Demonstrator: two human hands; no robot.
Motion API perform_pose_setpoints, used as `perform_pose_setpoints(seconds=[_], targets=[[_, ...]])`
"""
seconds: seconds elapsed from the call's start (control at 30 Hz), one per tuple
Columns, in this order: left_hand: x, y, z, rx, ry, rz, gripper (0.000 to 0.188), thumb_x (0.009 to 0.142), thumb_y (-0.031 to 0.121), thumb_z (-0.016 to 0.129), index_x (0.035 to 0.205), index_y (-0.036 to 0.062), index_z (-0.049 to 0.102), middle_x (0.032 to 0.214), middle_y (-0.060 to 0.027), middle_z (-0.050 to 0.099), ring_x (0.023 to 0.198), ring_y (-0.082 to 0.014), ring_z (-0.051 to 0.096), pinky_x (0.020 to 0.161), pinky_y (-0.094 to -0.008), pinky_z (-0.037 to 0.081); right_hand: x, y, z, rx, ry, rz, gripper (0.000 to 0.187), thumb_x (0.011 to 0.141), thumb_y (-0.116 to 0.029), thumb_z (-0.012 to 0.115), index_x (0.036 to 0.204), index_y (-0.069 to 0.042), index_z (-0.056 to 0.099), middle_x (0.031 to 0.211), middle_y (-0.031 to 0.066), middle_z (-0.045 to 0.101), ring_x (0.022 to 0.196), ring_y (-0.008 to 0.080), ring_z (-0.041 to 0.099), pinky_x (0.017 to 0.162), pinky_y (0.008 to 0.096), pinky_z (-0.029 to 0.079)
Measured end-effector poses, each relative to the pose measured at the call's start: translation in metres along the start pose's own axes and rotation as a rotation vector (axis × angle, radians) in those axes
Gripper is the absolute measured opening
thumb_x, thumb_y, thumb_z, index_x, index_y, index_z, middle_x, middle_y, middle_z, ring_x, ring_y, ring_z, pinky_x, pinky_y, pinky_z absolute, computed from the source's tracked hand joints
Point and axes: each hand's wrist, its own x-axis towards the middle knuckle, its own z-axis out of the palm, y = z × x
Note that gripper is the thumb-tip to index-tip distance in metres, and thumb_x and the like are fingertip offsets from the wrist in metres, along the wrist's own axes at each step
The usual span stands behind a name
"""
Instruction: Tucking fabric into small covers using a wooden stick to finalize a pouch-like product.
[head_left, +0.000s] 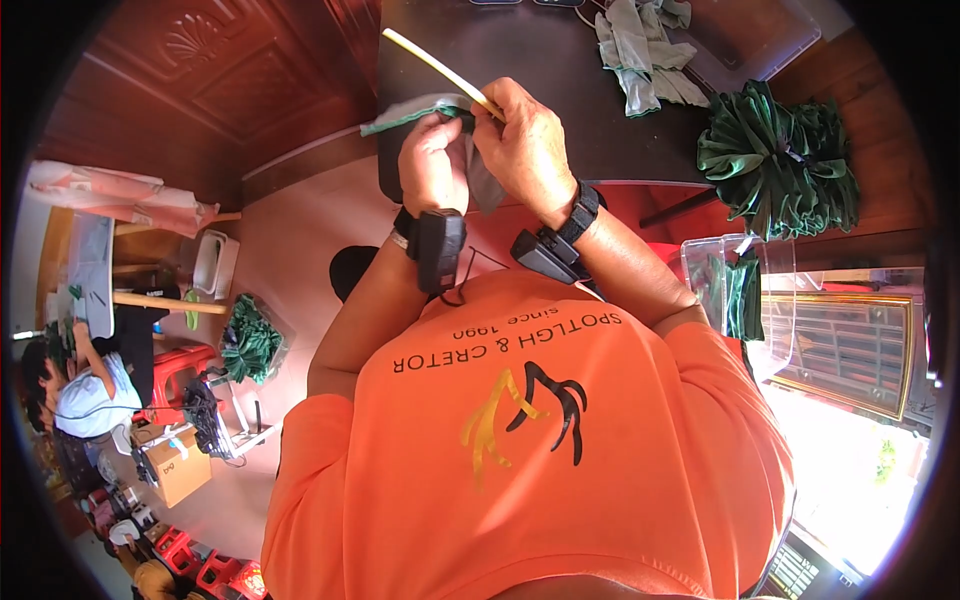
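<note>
My right hand (525, 145) is closed around a slim pale-yellow stick (437, 67), which points up and to the left over the dark table (440, 50). Close beside it, my left hand (436, 168) pinches a piece of green and grey fabric (405, 113). Part of this cloth reaches out to the left, and a grey part hangs below, between the hands. The stick's lower end is hidden by my right hand. Both hands are near the table's front edge, and each wrist wears a dark strapped device.
Grey-green cloth pieces (645, 55) lie on the table's far right, next to a clear plastic box (745, 35). A gathered dark-green fabric bundle (780, 160) sits at the right edge. Below is a clear bin (780, 300) holding green cloth. Far left, another person (100, 395) works near a red stool (175, 380).
</note>
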Motion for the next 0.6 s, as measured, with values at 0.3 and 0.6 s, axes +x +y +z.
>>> perform_pose_setpoints(seconds=[0.3, 0.6], targets=[[-0.017, 0.017, -0.008, 0.080, -0.239, -0.237, 0.013, 0.079, 0.007, 0.051, 0.089, 0.0019, 0.058, 0.090, -0.0039, 0.057, 0.089, -0.0143, 0.051, 0.083, -0.0274, 0.037, 0.000, 0.016, -0.014, 0.372, -0.240, 0.143, 0.012, 0.075, 0.000, 0.056, 0.086, -0.003, 0.056, 0.071, 0.0101, 0.061, 0.064, 0.0218, 0.060, 0.060, 0.0314, 0.047], [-0.010, 0.012, 0.002, 0.242, -0.077, 0.046, 0.017, 0.081, 0.006, 0.042, 0.092, -0.0006, 0.053, 0.083, -0.0086, 0.056, 0.068, -0.0133, 0.055, 0.057, -0.0236, 0.045, 0.003, -0.004, -0.011, 0.598, -0.372, 0.313, 0.010, 0.080, -0.001, 0.055, 0.089, -0.002, 0.052, 0.070, -0.0005, 0.054, 0.056, 0.0054, 0.052, 0.051, 0.0207, 0.042]])
